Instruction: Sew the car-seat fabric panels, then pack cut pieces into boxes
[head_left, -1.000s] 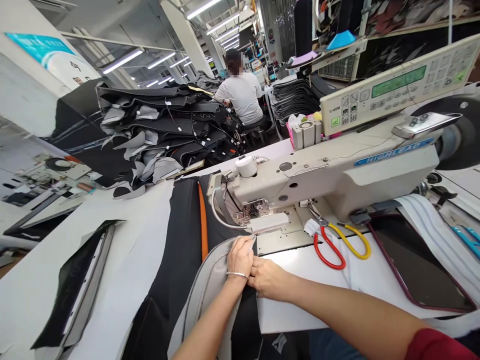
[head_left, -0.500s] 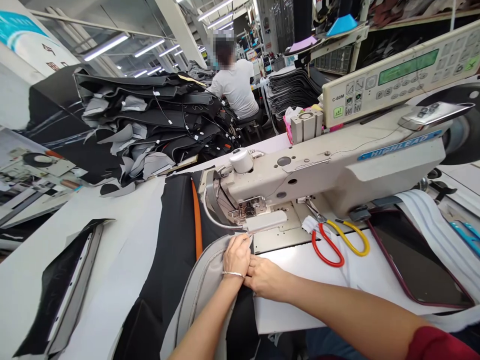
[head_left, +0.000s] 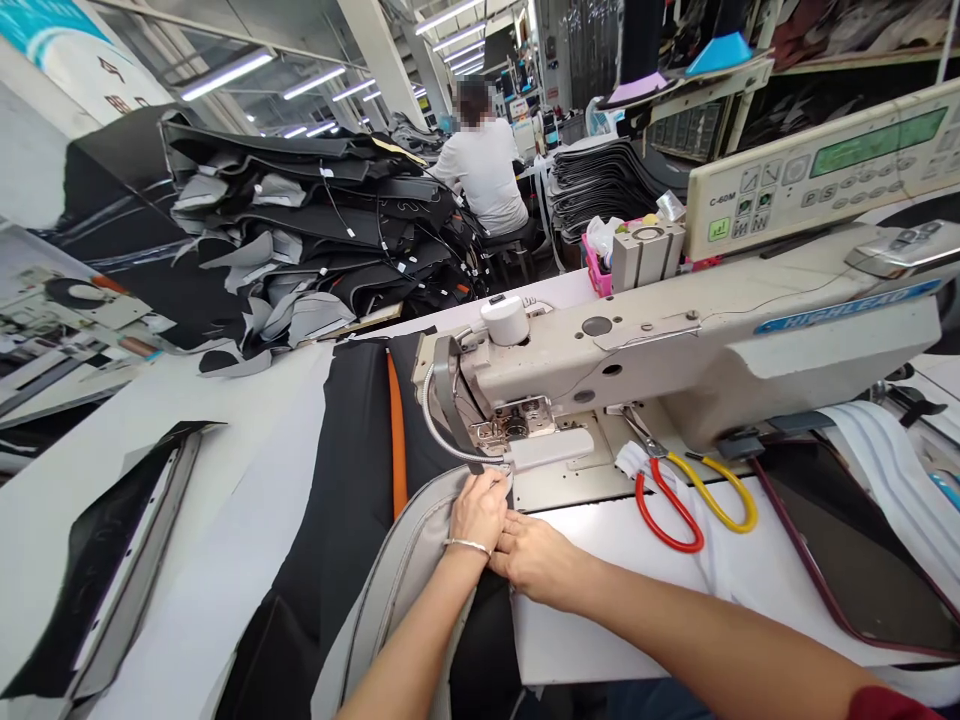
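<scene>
A curved grey fabric piece [head_left: 409, 575] with a stitched, dark-edged border lies over black fabric [head_left: 349, 430] in front of the sewing machine [head_left: 592, 350]. My left hand [head_left: 480, 515], with a bracelet at the wrist, has its fingers bent together on the grey piece's edge, just in front of the presser foot area. Right against it, my right hand [head_left: 540, 562] is closed at the same edge, its fingertips partly hidden by the left hand. An orange strip [head_left: 396, 435] shows along the black fabric. The needle point itself is hard to make out.
Scissors [head_left: 690, 490] with red and yellow handles lie beside the machine bed. Farther right are a dark-screened tablet [head_left: 855, 540] and white striped webbing [head_left: 892, 480]. Stacked black and grey pieces [head_left: 315, 220] rise behind the table. A person [head_left: 487, 170] in white sits beyond.
The view has turned slightly left, so the machine, scissors and tablet appear farther right. Both hands keep nearly the same hold on the grey fabric piece.
</scene>
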